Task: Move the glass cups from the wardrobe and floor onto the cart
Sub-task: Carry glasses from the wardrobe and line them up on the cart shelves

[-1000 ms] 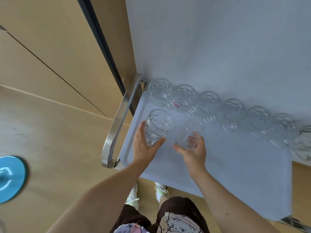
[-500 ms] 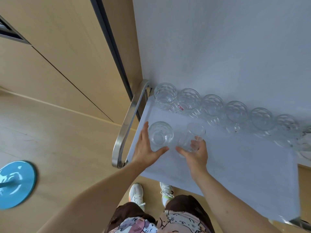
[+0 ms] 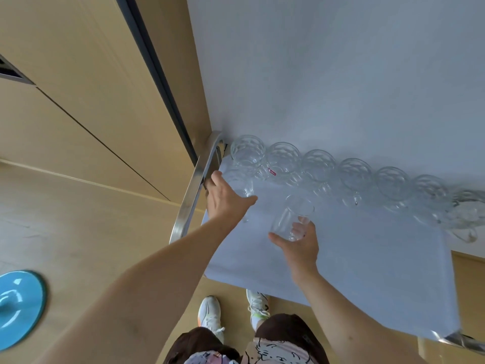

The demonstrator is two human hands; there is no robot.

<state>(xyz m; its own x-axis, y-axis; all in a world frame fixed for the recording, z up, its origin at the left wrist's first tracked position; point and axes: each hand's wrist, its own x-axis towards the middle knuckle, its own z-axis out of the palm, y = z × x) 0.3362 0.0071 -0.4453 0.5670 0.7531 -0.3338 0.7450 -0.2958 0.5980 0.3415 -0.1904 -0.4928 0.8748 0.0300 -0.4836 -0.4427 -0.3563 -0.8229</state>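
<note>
The cart (image 3: 367, 271) has a flat, matte pale-blue top and a curved, brushed-metal handle (image 3: 195, 185) along its left end, over a warm wood-grain floor (image 3: 91, 232). Along the cart's far edge, against the pale wall (image 3: 328, 74), a row of glass cups (image 3: 320, 166) stands rim to rim: clear, round, with a faceted bubble pattern, one bearing a small red sticker. The near half of the cart top lies bare and open. The left hand (image 3: 227, 199) curls its fingers and thumb around a patterned cup (image 3: 240, 183) at the left end, just in front of the row's first cup. The right hand (image 3: 296, 244) grips a smooth, plain tumbler (image 3: 292, 219), tilted, thumb on one side and fingers on the other, near the cart's middle. A glossy blue round disc (image 3: 18, 306) lies on the floor, well apart.
</note>
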